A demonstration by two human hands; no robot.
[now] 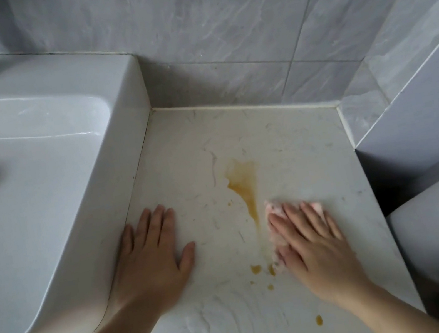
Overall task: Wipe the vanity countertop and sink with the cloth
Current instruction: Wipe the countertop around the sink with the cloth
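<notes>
The white sink (43, 203) sits at the left. Just beside it, the left hand (151, 254) lies flat on the countertop (291, 147), fingers straight and together. A yellow-brown stain (244, 182) streaks the middle. At the stain's right edge, the right hand (314, 246) presses the pink cloth (272, 209) down on the countertop, fingers straight and slightly apart.
</notes>
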